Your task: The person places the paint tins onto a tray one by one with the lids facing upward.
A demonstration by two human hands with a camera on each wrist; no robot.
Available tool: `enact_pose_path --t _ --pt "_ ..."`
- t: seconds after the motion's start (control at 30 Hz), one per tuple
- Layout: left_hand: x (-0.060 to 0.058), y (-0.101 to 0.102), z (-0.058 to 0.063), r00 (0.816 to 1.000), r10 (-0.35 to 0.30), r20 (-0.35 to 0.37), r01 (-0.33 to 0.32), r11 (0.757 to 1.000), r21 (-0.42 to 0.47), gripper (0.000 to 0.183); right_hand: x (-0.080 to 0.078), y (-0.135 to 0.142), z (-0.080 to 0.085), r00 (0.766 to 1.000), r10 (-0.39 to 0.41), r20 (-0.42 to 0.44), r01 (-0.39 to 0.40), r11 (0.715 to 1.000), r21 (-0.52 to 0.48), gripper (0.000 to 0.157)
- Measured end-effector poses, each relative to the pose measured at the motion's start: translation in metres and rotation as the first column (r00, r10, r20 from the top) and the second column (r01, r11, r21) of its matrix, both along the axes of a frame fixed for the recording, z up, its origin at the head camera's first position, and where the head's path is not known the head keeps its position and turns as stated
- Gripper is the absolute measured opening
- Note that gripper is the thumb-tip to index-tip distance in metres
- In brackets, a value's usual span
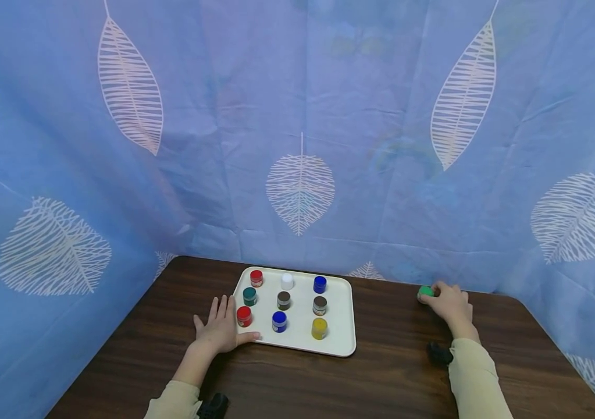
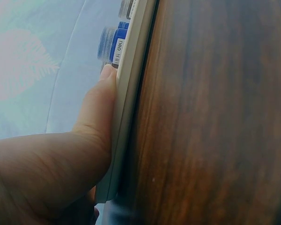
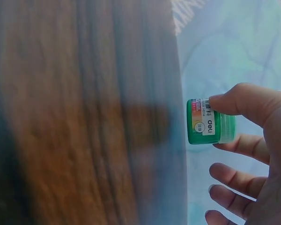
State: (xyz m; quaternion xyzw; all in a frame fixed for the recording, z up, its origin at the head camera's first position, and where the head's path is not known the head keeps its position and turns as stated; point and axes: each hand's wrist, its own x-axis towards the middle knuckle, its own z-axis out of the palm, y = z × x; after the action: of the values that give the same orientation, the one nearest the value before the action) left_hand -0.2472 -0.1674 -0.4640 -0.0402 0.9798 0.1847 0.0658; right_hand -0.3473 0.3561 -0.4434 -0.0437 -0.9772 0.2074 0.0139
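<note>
My right hand pinches a small green paint jar between thumb and index finger, near the back right of the table; its other fingers are spread loosely. In the right wrist view the jar has a clear-looking lid and a label reading "deli". My left hand lies with straight fingers along the left end of a white tray, its thumb over the front rim. On the tray stand several paint jars in rows, among them a blue jar near the left thumb, a red jar and a yellow jar.
The dark wooden table runs back to a blue curtain with white leaf prints, which also hangs at both sides. Toward the tray's back are a white jar and another blue jar.
</note>
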Motion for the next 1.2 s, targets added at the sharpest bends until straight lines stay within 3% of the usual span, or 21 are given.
enact_pose_path --t 0.4,0.57,0.87,1.2 --pt "-0.003 0.002 -0.003 1.000 -0.005 0.026 0.005 1.000 -0.004 0.126 0.019 -0.014 0.008 0.994 -0.004 -0.111 0.007 1.000 0.025 0.060" --pt "-0.003 0.001 -0.001 1.000 -0.007 0.005 0.007 1.000 -0.004 0.124 0.023 -0.023 0.011 0.987 0.007 -0.158 0.000 0.999 0.044 0.059" --pt "-0.003 -0.001 -0.005 1.000 -0.018 -0.024 0.018 1.000 -0.020 0.127 0.031 -0.049 0.021 0.976 0.066 -0.206 -0.056 0.997 0.054 0.056" --pt "-0.004 -0.002 -0.007 1.000 -0.014 -0.017 0.014 0.999 -0.031 0.128 0.035 -0.079 0.018 0.955 0.123 -0.271 -0.103 0.991 0.086 0.049"
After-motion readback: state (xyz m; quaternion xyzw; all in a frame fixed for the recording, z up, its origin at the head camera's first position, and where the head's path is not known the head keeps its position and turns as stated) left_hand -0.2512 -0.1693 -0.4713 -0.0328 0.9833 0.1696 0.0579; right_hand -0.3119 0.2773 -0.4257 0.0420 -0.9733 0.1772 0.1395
